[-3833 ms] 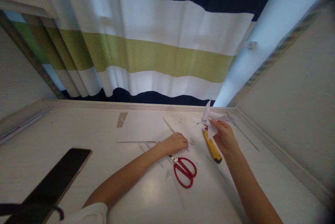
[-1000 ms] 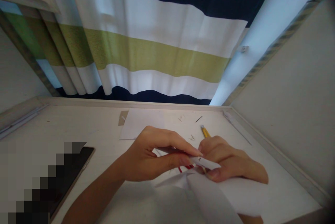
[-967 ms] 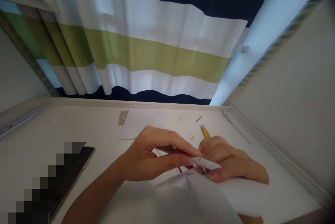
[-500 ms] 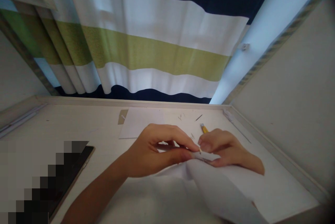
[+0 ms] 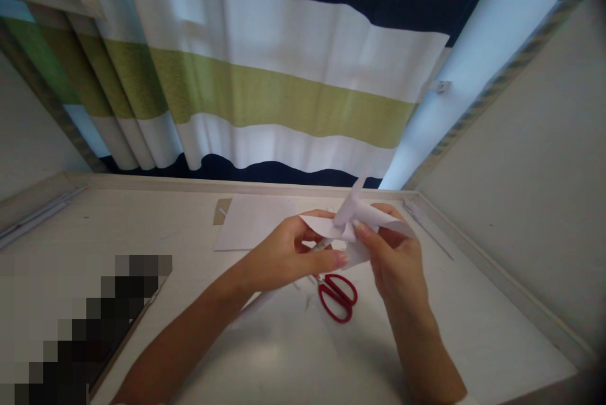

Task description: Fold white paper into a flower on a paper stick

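A folded white paper shape (image 5: 356, 214) with pointed flaps is lifted above the white table (image 5: 478, 323), and both hands grip it. My left hand (image 5: 288, 253) is closed, pinching its left side and what looks like a thin stick under it. My right hand (image 5: 395, 260) is closed on its right side, thumb on top. Red-handled scissors (image 5: 337, 295) lie on the table just below the hands.
A white sheet of paper (image 5: 250, 228) lies flat behind the hands, with a bit of tape at its corner. A dark flat device, partly pixelated (image 5: 118, 304), is at the left. Striped curtains (image 5: 265, 96) hang behind, and a wall (image 5: 530, 159) borders the right.
Both hands have risen and moved away from me with the paper shape, which now stands up between them. The scissors, hidden a moment ago, show again below the hands.
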Motion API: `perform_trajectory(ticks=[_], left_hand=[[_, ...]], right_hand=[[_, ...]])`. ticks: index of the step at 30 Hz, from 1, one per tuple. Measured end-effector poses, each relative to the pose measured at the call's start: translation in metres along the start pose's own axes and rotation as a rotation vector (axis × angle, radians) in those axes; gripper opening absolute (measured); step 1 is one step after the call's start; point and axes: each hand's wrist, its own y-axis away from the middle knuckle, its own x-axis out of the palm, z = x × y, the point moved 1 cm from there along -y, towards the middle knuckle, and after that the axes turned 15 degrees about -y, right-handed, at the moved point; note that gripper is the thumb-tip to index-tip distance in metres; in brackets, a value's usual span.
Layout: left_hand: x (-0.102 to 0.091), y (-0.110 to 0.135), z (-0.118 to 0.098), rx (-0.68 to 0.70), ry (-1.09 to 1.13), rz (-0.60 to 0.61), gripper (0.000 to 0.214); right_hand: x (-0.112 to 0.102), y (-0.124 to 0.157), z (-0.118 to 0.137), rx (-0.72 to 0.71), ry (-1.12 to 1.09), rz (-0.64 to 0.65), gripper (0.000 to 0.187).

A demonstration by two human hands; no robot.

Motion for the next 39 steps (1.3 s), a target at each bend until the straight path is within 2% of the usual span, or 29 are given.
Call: perform_trajectory(ticks=[5,11,16,22,28,39], left_hand=[[0.004,-0.01,0.009,-0.039,-0.037,-0.064,0.028],[0.005,-0.014,0.01,-0.057,0.024,-0.058,0.016],[0.003,-0.017,0.013,-0.093,0.049,-0.094,0.021],[-0.001,-0.018,0.022,-0.151,0.02,-0.138,0.027],[-0.003,-0.021,0.026,-0.13,0.084,-0.144,0.022],[-0.008,-0.026,0.035,-0.137,0.14,-0.139,0.021]], right_hand=[[0.001,-0.005,-0.004,0.069,-0.014,-0.037,0.035],[0.001,-0.007,-0.007,0.145,-0.002,-0.005,0.027],[-0.002,-0.01,-0.009,0.16,-0.029,0.015,0.024],[-0.01,-0.014,-0.009,0.11,-0.082,0.07,0.027],[-0.006,-0.014,-0.003,0.156,-0.155,-0.033,0.021],[-0.007,-0.016,-0.006,0.183,-0.211,-0.078,0.021]])
